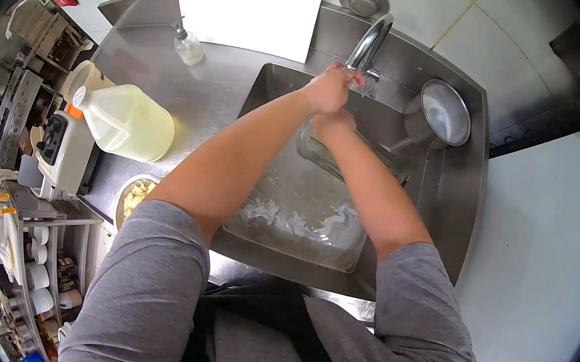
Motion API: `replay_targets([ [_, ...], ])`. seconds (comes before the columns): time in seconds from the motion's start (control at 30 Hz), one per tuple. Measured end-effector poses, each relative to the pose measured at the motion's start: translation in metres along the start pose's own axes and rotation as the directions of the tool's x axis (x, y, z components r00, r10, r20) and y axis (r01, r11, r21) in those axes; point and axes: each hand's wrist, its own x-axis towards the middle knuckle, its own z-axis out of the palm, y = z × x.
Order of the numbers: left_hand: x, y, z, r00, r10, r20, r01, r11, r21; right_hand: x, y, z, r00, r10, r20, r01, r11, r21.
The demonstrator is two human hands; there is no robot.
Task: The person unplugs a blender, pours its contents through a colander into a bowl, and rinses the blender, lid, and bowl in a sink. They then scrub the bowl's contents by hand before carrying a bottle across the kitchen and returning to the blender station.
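Note:
My left hand (pixel 330 90) is closed just below the curved chrome faucet (pixel 372 42), where water runs beside its fingers. A small pinkish-red patch shows at its fingertips; I cannot make out what it is. Just below it, nearly touching, my right hand (pixel 336 125) is curled, its fingers mostly hidden. A clear glass container (pixel 320 154) lies tilted in the steel sink (pixel 262 81), partly behind my right hand and forearm. Whether that hand grips the container cannot be seen. White suds float on water at the sink's near side.
A steel pot (pixel 422 121) leans in the sink's right corner. Left on the counter (pixel 140 49) are a pump bottle (pixel 189 46), a large jug of pale yellow liquid (pixel 132 124), a bowl of yellowish pieces (pixel 132 199) and a white appliance (pixel 67 156). Shelves (pixel 47 239) hold dishes.

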Motion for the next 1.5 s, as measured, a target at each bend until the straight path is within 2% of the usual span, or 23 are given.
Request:
replay_targets([
  [0.03, -0.003, -0.001, -0.002, 1.0, 0.0, 0.0, 0.0, 1.0, 0.001, 0.003, 0.008, -0.002, 0.998, -0.005, -0.069, 0.015, 0.989, 0.148],
  [0.17, -0.015, -0.008, -0.017, 0.99, -0.059, -0.132, 0.073, 0.992, 0.105, 0.0, 0.051, -0.019, 0.952, -0.257, -0.168, 0.279, 0.952, 0.128],
  [0.23, -0.017, -0.011, -0.017, 0.942, -0.252, -0.223, 0.28, 0.954, 0.105, -0.036, 0.064, -0.034, 0.944, -0.222, -0.245, 0.33, 0.582, 0.743],
  [0.27, -0.015, -0.008, -0.02, 0.942, -0.252, -0.224, 0.28, 0.954, 0.105, -0.052, 0.064, -0.034, 0.944, -0.222, -0.245, 0.33, 0.583, 0.743],
  [0.33, -0.006, 0.012, -0.034, 0.855, -0.372, 0.361, 0.418, 0.907, -0.054, -0.074, 0.063, -0.032, 0.935, 0.121, -0.332, 0.24, 0.472, 0.848],
  [0.37, -0.01, 0.035, -0.044, 0.858, -0.209, 0.469, 0.244, 0.97, -0.015, -0.063, 0.066, -0.006, 0.858, 0.297, -0.418, 0.288, 0.396, 0.872],
  [0.47, -0.006, 0.05, -0.051, 0.734, -0.356, 0.578, 0.302, 0.934, 0.192, -0.064, 0.065, 0.005, 0.81, 0.315, -0.495, 0.393, 0.334, 0.856],
  [0.5, 0.002, 0.036, -0.052, 0.671, -0.395, 0.628, 0.204, 0.912, 0.356, -0.065, 0.064, 0.007, 0.81, 0.321, -0.491, 0.39, 0.331, 0.859],
  [0.6, 0.008, 0.04, -0.058, 0.64, -0.475, 0.604, 0.367, 0.879, 0.303, -0.073, 0.049, -0.01, 0.743, 0.364, -0.562, 0.38, 0.462, 0.801],
  [0.67, 0.01, 0.047, -0.055, 0.641, -0.478, 0.6, 0.466, 0.864, 0.19, -0.083, 0.042, -0.024, 0.738, 0.385, -0.554, 0.384, 0.436, 0.814],
  [0.73, 0.009, 0.049, -0.054, 0.91, -0.098, 0.403, 0.064, 0.993, 0.097, -0.084, 0.04, -0.027, 0.749, 0.409, -0.521, 0.339, 0.44, 0.832],
  [0.77, 0.008, 0.046, -0.055, 0.912, -0.096, 0.4, 0.063, 0.993, 0.096, -0.086, 0.04, -0.026, 0.748, 0.407, -0.524, 0.341, 0.442, 0.83],
  [0.87, -0.002, 0.023, -0.066, 0.757, -0.378, 0.533, 0.433, 0.901, 0.023, -0.088, 0.048, -0.02, 0.822, 0.315, -0.475, 0.3, 0.469, 0.83],
  [1.0, -0.038, -0.004, -0.047, 0.862, -0.196, 0.468, 0.161, 0.98, 0.116, -0.078, 0.053, -0.014, 0.776, 0.367, -0.513, 0.337, 0.446, 0.829],
  [1.07, -0.048, -0.011, -0.048, 0.96, -0.003, 0.282, -0.049, 0.983, 0.176, -0.069, 0.048, -0.005, 0.837, 0.267, -0.478, 0.311, 0.487, 0.816],
  [1.13, -0.058, -0.004, -0.045, 0.962, -0.111, 0.25, 0.072, 0.984, 0.161, -0.061, 0.055, -0.01, 0.872, 0.2, -0.448, 0.259, 0.588, 0.767],
  [1.2, -0.063, 0.005, -0.035, 0.999, -0.02, 0.028, 0.014, 0.979, 0.203, -0.037, 0.056, -0.01, 0.496, 0.09, -0.864, 0.416, 0.848, 0.328],
  [1.23, -0.063, 0.003, -0.028, 0.999, 0.003, 0.049, -0.016, 0.962, 0.271, -0.04, 0.043, -0.038, 0.312, 0.067, -0.948, 0.412, 0.889, 0.198],
  [1.27, -0.064, 0.0, -0.018, 0.999, 0.002, 0.047, -0.014, 0.962, 0.271, -0.034, 0.035, -0.047, 0.312, 0.065, -0.948, 0.414, 0.889, 0.197],
  [1.33, -0.069, -0.003, 0.001, 0.983, 0.155, 0.103, -0.184, 0.899, 0.397, -0.02, 0.025, -0.064, 0.789, 0.026, -0.614, 0.507, 0.537, 0.674],
  [1.37, -0.07, 0.004, 0.003, 0.978, 0.065, 0.199, -0.152, 0.876, 0.459, -0.014, 0.029, -0.073, 0.877, -0.269, -0.397, 0.479, 0.441, 0.759],
  [1.4, -0.073, 0.005, 0.003, 0.979, 0.062, 0.196, -0.148, 0.875, 0.461, 0.0, 0.037, -0.074, 0.876, -0.273, -0.398, 0.481, 0.438, 0.759],
  [1.5, -0.084, 0.003, 0.008, 0.972, 0.188, 0.143, -0.231, 0.884, 0.406, 0.073, 0.087, -0.038, 0.741, 0.139, -0.657, 0.298, 0.808, 0.507],
])
